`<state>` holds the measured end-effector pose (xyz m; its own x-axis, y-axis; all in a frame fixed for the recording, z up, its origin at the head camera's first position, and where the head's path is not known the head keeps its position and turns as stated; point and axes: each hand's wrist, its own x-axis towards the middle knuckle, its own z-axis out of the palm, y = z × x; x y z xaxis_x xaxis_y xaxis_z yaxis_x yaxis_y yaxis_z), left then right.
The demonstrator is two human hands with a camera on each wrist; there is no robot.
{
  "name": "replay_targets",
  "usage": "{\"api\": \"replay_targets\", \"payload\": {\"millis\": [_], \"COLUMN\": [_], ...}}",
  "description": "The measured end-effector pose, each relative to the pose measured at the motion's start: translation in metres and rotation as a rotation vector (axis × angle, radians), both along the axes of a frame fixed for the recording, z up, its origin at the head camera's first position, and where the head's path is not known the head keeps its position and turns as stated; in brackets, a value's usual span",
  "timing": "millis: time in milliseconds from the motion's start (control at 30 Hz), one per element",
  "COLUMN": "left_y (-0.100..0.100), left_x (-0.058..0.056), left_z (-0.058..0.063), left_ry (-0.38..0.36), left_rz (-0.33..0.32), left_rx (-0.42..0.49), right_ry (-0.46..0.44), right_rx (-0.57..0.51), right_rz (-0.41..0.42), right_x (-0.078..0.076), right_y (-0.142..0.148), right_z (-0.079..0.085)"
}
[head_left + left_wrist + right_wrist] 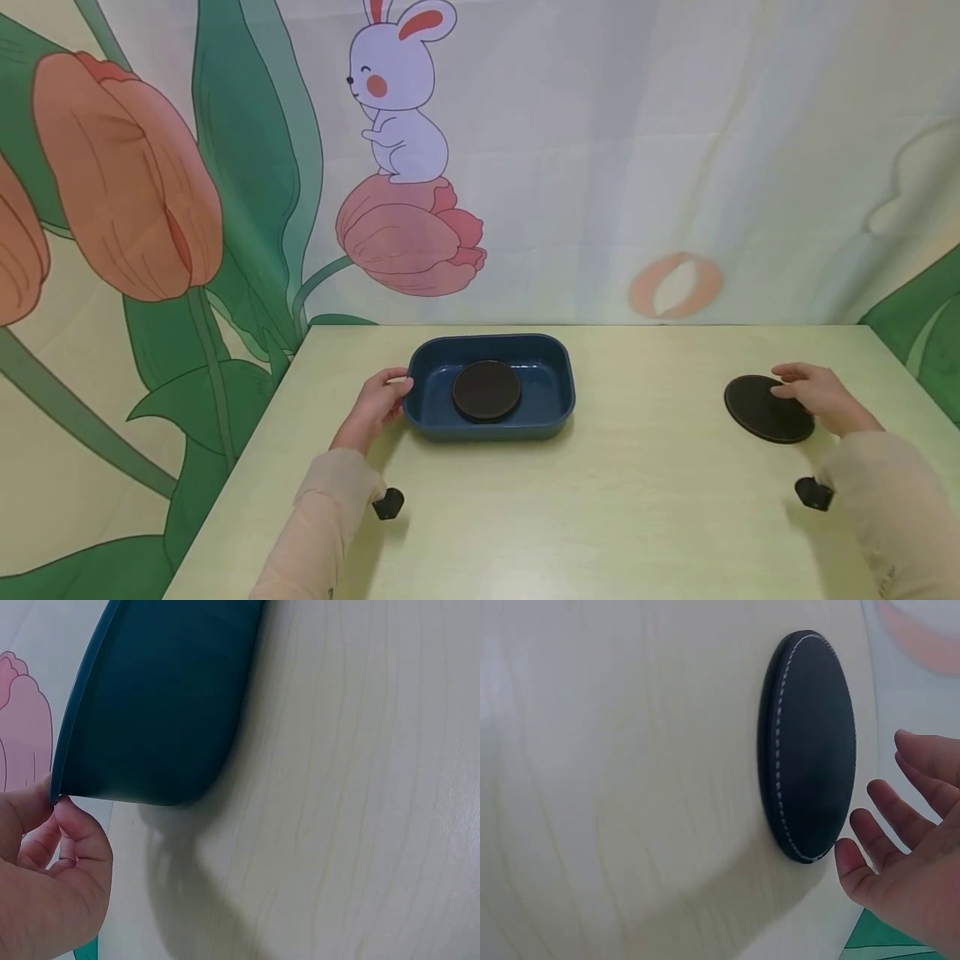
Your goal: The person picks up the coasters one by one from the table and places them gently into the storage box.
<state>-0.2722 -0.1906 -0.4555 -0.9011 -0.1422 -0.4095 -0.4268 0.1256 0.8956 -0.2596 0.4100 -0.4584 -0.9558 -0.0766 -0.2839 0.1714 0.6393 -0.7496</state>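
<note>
On the table sits a dark blue rectangular dish [435,427] with rounded corners. Inside it lies a round black coaster [486,390], which looks thick or stacked; I cannot tell which. My left hand [377,402] pinches the dish's left rim between thumb and fingers, as the left wrist view shows on the dish [161,697]. To the right, another round black coaster [765,408] with white edge stitching lies on the table. My right hand [819,396] is over its right edge with fingers spread. In the right wrist view the fingertips are close beside the coaster [814,750], gripping nothing.
The pale wooden table [600,517] ends at the back against a hanging cloth [570,167] printed with tulips and a rabbit. Below each wrist a small black piece [388,503] hangs over the table.
</note>
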Motion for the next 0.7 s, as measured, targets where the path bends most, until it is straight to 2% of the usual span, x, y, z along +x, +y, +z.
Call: {"api": "replay_targets", "payload": {"millis": [267,467,700], "left_y": [-0.001,0.0,0.0], "left_x": [-0.001,-0.001,0.0], "left_z": [-0.002,0.0,0.0], "left_ry": [0.004,0.007,0.007], "left_rz": [0.001,0.002,0.005], "left_rx": [-0.004,0.0,0.001], "right_ry": [0.047,0.021,0.036], "right_rx": [0.116,0.127,0.173], "right_rz": [0.025,0.002,0.029], "right_x": [-0.001,-0.004,-0.002], "right_y": [0.005,0.004,0.006], "right_z": [-0.01,-0.012,-0.017]}}
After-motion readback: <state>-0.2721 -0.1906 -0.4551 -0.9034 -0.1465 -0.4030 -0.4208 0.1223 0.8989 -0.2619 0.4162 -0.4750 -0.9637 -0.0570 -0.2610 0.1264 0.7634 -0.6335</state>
